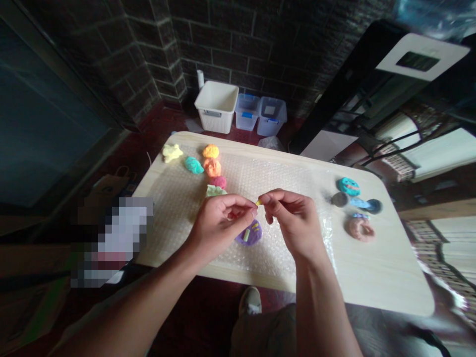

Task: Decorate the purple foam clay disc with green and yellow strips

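Between the fingertips of both hands is a small yellow piece of modelling clay (259,202). My right hand (295,215) pinches it with thumb and forefinger, while the closed fingertips of my left hand (225,215) meet its other end. Just below them a flat purple clay disc (256,239) lies on bubble wrap (277,258), with a pale green strip (246,235) and small yellow strips (255,226) on it. My left hand partly hides the disc and a light green clay lump (215,190).
Clay lumps in orange (212,167), yellow-orange (210,150), pink (218,182), teal (194,164) and pale yellow (171,152) sit on the table's left. At right are a teal round (348,186), a blue dumbbell shape (359,203) and a pinkish ring (355,229). Bins (217,106) stand behind.
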Demonstrator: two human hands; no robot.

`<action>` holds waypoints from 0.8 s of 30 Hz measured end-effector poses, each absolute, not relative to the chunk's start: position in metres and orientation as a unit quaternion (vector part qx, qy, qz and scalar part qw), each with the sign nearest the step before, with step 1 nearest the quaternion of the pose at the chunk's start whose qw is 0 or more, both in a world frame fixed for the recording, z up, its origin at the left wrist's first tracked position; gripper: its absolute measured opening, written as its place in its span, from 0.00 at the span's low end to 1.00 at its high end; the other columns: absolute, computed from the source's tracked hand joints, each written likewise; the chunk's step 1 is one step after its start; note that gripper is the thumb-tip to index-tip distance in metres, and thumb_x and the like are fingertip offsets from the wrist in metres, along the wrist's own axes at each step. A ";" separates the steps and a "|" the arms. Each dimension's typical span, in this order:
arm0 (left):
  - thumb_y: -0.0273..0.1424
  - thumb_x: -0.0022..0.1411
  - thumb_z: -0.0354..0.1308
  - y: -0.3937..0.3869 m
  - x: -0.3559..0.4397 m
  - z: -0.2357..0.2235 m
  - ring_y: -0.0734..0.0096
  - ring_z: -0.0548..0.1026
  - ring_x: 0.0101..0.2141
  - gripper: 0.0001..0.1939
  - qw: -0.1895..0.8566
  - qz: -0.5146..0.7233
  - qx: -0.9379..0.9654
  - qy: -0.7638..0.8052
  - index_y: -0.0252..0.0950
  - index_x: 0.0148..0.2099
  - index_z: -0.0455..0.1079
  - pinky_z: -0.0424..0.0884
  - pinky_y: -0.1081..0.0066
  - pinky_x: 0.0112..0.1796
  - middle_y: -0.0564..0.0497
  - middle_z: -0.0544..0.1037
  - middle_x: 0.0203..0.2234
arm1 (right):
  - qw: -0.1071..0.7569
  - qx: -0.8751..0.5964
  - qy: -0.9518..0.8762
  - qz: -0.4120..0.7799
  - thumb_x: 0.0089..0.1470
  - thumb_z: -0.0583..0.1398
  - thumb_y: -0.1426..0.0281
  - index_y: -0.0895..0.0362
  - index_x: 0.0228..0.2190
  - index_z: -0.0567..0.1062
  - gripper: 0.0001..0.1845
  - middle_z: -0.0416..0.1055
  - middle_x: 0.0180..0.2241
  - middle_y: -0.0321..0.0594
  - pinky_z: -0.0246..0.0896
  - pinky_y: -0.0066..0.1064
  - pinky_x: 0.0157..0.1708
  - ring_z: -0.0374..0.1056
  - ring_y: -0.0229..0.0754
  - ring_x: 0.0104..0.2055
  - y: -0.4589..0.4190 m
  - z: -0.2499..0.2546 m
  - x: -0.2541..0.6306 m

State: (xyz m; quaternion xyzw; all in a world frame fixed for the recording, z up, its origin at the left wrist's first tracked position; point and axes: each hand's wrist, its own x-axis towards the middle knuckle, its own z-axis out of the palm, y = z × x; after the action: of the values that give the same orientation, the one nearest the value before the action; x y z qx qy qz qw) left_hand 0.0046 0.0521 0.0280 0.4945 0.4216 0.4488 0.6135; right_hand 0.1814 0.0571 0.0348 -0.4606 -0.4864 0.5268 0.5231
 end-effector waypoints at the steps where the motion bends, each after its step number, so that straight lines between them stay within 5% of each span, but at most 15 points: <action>1: 0.31 0.62 0.71 0.052 0.004 0.028 0.68 0.83 0.33 0.07 0.615 0.450 0.492 0.421 0.32 0.39 0.81 0.78 0.73 0.36 0.47 0.85 0.32 | 0.522 -0.461 -0.487 0.527 0.55 0.73 0.65 0.54 0.30 0.87 0.06 0.78 0.25 0.35 0.58 0.26 0.23 0.63 0.33 0.23 0.057 0.035 0.181; 14: 0.33 0.59 0.73 0.051 0.004 0.035 0.65 0.83 0.33 0.09 0.604 0.457 0.483 0.439 0.33 0.39 0.82 0.79 0.71 0.35 0.48 0.85 0.29 | 0.522 -0.455 -0.480 0.538 0.58 0.71 0.63 0.54 0.34 0.87 0.07 0.79 0.28 0.38 0.59 0.29 0.25 0.64 0.35 0.24 0.057 0.034 0.179; 24: 0.35 0.56 0.74 0.051 0.006 0.035 0.64 0.83 0.33 0.12 0.632 0.449 0.468 0.423 0.34 0.39 0.79 0.79 0.71 0.35 0.47 0.86 0.31 | 0.510 -0.449 -0.498 0.539 0.55 0.72 0.65 0.56 0.28 0.85 0.08 0.76 0.24 0.36 0.61 0.27 0.24 0.64 0.34 0.23 0.057 0.039 0.180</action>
State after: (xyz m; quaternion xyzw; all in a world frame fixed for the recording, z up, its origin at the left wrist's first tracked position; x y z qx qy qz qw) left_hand 0.0056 0.0514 0.0353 0.4682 0.4233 0.4492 0.6323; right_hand 0.1801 0.0567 0.0388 -0.4485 -0.4981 0.5394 0.5096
